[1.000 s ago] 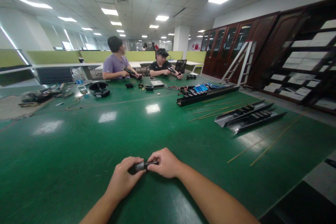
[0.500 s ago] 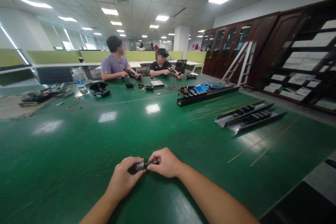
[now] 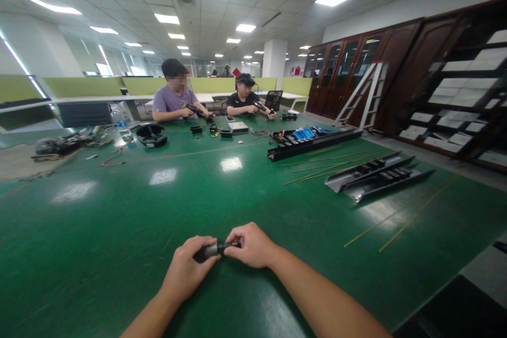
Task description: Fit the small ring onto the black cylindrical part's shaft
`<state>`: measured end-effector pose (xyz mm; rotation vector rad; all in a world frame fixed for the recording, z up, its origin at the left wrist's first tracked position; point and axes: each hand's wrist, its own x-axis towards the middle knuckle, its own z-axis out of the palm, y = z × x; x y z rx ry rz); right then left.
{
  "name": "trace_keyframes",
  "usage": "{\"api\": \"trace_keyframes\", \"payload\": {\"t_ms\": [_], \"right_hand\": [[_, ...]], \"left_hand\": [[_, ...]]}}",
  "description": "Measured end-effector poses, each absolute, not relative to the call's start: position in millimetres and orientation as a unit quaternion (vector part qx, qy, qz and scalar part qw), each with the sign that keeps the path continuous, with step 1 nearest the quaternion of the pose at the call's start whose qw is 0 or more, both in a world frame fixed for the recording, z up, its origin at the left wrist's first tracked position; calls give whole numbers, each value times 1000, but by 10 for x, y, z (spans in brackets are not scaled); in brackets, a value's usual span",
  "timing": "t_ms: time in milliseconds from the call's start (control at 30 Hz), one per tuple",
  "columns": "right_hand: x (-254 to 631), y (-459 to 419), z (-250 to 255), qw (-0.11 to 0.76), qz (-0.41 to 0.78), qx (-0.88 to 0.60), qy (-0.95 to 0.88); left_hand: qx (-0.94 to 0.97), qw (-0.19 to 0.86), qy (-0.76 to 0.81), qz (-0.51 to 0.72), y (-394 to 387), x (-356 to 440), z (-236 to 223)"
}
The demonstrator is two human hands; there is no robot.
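Between my hands is a small silver-and-black cylindrical part (image 3: pixel 211 250) with a thinner dark shaft (image 3: pixel 222 247) sticking out to the right. My left hand (image 3: pixel 186 266) is closed on the cylinder, thumb below and fingers above. The thumb and fingers of my right hand (image 3: pixel 251 245) pinch the shaft, which looks ridged. The part lies roughly level, low over the green tabletop (image 3: pixel 130 243). My fingers cover the left end of the cylinder and some of the shaft; I cannot make out its exact kind.
To the right lie black metal channels (image 3: pixel 350 195) and thin yellowish rods (image 3: pixel 412 216). Farther back is a longer channel (image 3: pixel 309 147) with blue packets. A black headset (image 3: pixel 151 136) and cluttered parts (image 3: pixel 67 143) sit at left. Two people (image 3: pixel 176 92) work across the table.
My hands and the part keep almost the same place and grip. The person in purple has turned their head. The view has shifted very slightly.
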<state>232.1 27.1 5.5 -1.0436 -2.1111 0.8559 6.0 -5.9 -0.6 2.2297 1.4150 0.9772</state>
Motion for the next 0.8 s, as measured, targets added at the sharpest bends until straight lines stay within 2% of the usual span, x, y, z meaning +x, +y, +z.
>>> {"api": "trace_keyframes", "payload": {"t_ms": [800], "right_hand": [[2373,263,123,292,268,-396,-829]], "left_hand": [[779,155,495,353,-70,59,22]]}}
